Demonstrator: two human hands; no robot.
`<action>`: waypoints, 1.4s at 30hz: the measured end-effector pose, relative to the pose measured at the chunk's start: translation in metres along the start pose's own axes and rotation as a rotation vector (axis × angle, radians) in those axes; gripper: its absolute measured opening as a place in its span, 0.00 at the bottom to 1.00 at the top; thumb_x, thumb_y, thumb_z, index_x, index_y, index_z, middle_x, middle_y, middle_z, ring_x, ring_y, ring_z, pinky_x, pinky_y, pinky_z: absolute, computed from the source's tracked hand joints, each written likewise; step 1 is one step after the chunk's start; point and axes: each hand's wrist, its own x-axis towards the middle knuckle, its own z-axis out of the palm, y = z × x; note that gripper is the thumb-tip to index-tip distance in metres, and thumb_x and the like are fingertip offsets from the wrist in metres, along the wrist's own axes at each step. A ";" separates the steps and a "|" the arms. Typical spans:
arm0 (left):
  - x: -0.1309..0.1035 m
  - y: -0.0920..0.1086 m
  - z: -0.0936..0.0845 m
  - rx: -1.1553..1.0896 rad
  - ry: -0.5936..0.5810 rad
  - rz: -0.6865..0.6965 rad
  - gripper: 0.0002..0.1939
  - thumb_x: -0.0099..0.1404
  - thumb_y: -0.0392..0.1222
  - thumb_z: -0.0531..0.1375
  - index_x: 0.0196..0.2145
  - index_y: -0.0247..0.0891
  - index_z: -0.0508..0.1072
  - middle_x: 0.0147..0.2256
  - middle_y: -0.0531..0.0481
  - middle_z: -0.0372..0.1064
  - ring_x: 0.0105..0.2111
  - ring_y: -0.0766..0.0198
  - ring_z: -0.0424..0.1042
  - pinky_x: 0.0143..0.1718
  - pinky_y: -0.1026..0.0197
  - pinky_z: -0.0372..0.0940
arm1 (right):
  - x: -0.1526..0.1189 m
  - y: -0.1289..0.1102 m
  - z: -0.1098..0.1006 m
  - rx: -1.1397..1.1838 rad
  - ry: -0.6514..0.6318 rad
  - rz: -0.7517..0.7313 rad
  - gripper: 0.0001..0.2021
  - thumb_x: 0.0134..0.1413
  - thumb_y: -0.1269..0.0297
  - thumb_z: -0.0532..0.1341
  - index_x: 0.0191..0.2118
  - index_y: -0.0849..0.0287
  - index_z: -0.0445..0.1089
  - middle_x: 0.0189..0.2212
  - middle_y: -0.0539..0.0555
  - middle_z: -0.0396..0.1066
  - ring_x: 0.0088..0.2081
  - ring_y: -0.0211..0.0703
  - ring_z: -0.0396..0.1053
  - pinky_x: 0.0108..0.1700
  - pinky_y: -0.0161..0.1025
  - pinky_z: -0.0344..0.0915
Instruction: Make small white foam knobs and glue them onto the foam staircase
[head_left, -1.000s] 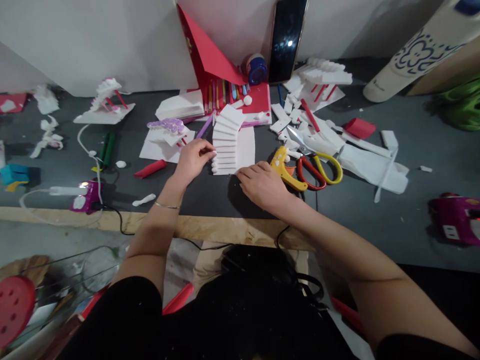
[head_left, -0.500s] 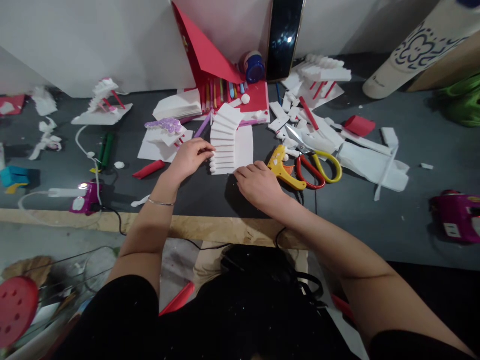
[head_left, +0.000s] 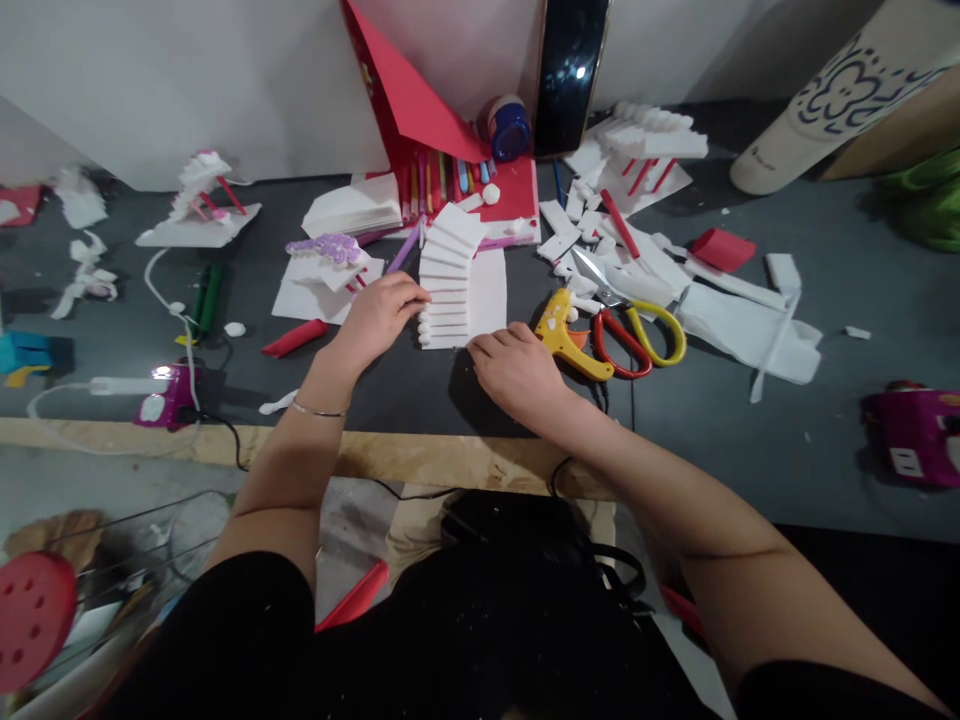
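Note:
A small white model staircase (head_left: pixel 445 292) with a row of steps curving at the far end lies on a white card base (head_left: pixel 489 292). Little white balls (head_left: pixel 424 326) line the left ends of the nearest steps. At that left edge, my left hand (head_left: pixel 386 315) has its thumb and fingertips pinched together; what sits between them is too small to make out. My right hand (head_left: pixel 517 370) lies palm down with fingers stretched out, its fingertips touching the near corner of the card base. Just right of it are a yellow glue gun (head_left: pixel 564 338) and red-and-yellow-handled scissors (head_left: pixel 634 335).
White scraps (head_left: pixel 742 325) spread to the right. A purple-topped model (head_left: pixel 330 262) and a red roll (head_left: pixel 294 338) lie left. Behind stand a phone (head_left: pixel 571 80), a blue-lidded jar (head_left: pixel 510 128), another white model (head_left: pixel 649 150) and a tall white bottle (head_left: pixel 817 115).
Both hands keep nearly the same places by the staircase. The view has shifted very slightly, and nothing else visibly moves.

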 end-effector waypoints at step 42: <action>-0.004 0.007 -0.004 -0.080 0.034 -0.121 0.12 0.71 0.39 0.59 0.45 0.38 0.83 0.44 0.45 0.80 0.45 0.57 0.76 0.54 0.54 0.69 | -0.003 -0.001 0.001 0.014 0.024 -0.002 0.15 0.70 0.73 0.54 0.47 0.63 0.79 0.46 0.59 0.81 0.45 0.51 0.71 0.51 0.46 0.50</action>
